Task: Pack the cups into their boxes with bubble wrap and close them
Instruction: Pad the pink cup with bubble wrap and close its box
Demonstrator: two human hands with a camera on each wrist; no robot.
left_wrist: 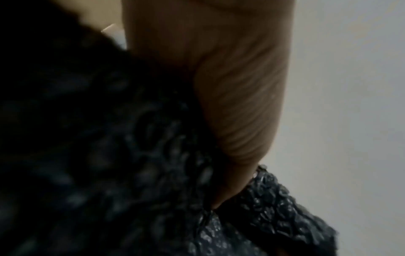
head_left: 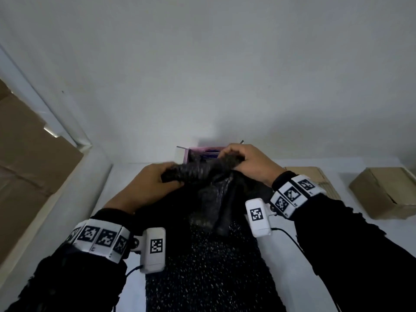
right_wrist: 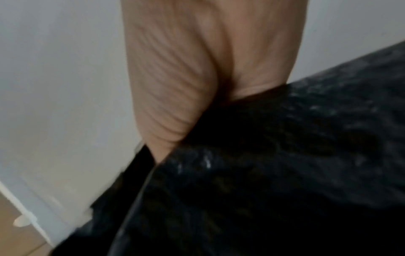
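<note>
Two hands' fingers (head_left: 171, 176) curled around black bubble wrap (head_left: 202, 174) before open pink-lined box (head_left: 186, 154).

Dim, flat light, greyish cast. Head view: wide-angle bending at edges, soft shadow on wall (head_left: 207, 140) behind box. Both wrist views blurred, close wrap (left_wrist: 109, 155) out of focus, few glints, near-black.

- Two hands are seen, a left hand (head_left: 150, 181) and a right hand (head_left: 249, 163).
- One sheet of black bubble wrap (head_left: 209, 262) is seen.
- One open pink box (head_left: 186, 155) is seen.
- Two brown boxes (head_left: 382, 192) (head_left: 315, 176) are seen on the right.
- Two wrist bands (head_left: 101, 237) (head_left: 295, 194) are seen.
</note>
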